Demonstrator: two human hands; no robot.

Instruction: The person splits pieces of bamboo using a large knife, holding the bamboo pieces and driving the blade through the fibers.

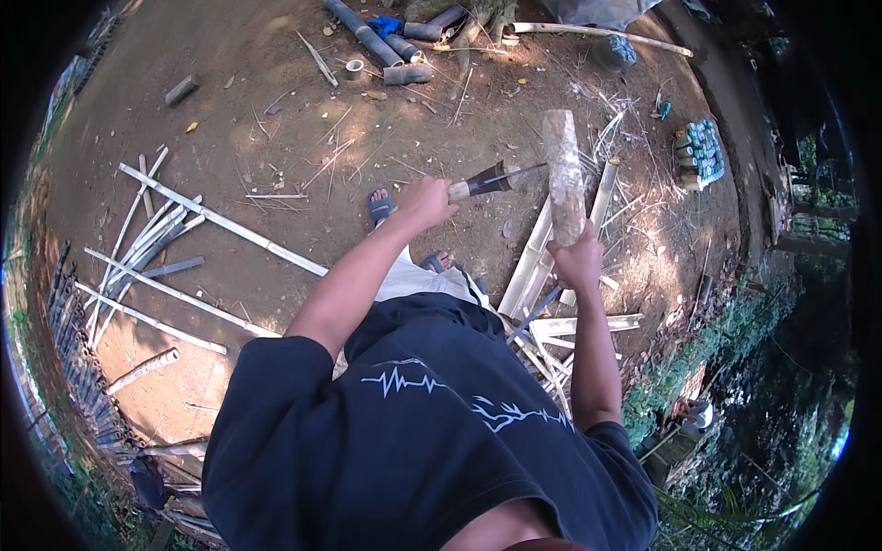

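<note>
My left hand (pixel 425 201) grips the wooden handle of a broad-bladed knife (pixel 491 180), its blade pointing right toward a thick wooden club. My right hand (pixel 578 260) is closed around the lower end of that wooden club (pixel 563 174), which stands upright just right of the blade tip. Below the club lie split bamboo slats (pixel 533 262) leaning across the dirt. My blue sandal (pixel 380 207) shows beside my left hand.
Long split bamboo strips (pixel 175 239) lie scattered on the dirt at left. Dark bamboo pipe sections (pixel 381 46) lie at the top. A long bamboo pole (pixel 597 33) runs along the upper right. A pack of cans (pixel 703 151) sits at right, with greenery beyond.
</note>
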